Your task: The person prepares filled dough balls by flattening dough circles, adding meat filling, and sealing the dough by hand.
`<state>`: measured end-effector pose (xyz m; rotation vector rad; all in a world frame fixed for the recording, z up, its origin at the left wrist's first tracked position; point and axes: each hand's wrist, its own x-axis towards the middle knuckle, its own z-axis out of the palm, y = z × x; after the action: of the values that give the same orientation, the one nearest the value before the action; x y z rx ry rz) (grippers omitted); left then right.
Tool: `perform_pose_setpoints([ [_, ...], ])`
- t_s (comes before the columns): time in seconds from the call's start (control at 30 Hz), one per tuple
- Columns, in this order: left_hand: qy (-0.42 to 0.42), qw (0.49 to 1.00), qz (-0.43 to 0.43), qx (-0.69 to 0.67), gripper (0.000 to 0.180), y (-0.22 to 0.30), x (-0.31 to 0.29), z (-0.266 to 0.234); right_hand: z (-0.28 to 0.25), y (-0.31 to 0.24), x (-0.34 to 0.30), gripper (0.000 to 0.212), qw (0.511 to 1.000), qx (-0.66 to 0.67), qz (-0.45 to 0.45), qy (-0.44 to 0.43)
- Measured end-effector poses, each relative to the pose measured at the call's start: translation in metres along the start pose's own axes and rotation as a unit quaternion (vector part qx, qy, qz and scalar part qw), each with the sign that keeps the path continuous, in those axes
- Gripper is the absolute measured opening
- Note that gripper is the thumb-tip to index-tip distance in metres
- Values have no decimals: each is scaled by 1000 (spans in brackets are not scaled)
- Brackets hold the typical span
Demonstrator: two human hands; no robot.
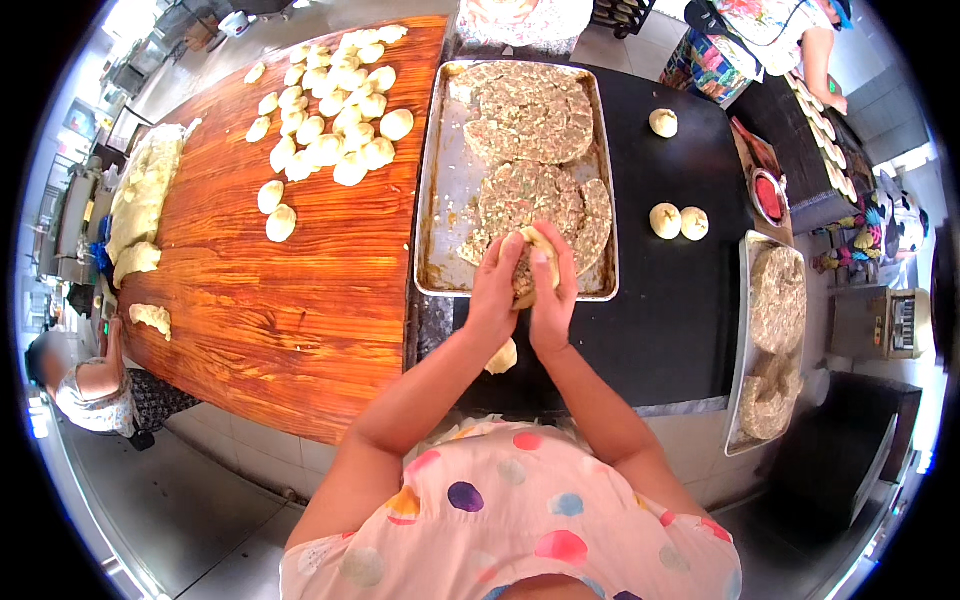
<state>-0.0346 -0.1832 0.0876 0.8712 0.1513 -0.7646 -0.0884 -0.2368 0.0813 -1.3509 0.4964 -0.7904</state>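
Observation:
Both hands are cupped round a dough wrapper (525,297) with meat filling showing in it, over the near edge of a metal tray (428,190). My left hand (494,287) grips its left side, fingers curled. My right hand (557,292) closes on it from the right, with the thumb over the opening. Inside the tray lie two big mounds of minced filling (530,112), the nearer one partly hidden by my fingers. A dough round (503,357) rests below my left wrist, partly covered by the forearm.
Left is a wooden table (300,350) with many dough pieces (345,115) and a long dough slab (148,190). Three filled buns (665,221) sit on the black surface (640,330). Another filling tray (738,400) and a red-filled bowl (768,197) are at right. Co-workers (100,385) stand around.

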Motion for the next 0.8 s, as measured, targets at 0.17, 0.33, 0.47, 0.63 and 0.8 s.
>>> perform_pose_setpoints([
  [0.17,-29,997,-69,19,50,4,9,-7,-5,-13,20,56,983,99,153,-15],
  [0.33,1,989,18,145,49,-5,16,3,3,-1,17,44,994,-106,-16,28],
  [0.47,-67,973,22,221,53,-2,41,-6,3,0,26,41,996,19,48,75],
  [0.63,-140,972,-133,-138,56,-7,22,0,-3,-6,23,53,979,155,55,118],
  [0.8,-24,996,-63,-52,45,2,6,9,-17,-12,23,54,986,123,111,3],
])
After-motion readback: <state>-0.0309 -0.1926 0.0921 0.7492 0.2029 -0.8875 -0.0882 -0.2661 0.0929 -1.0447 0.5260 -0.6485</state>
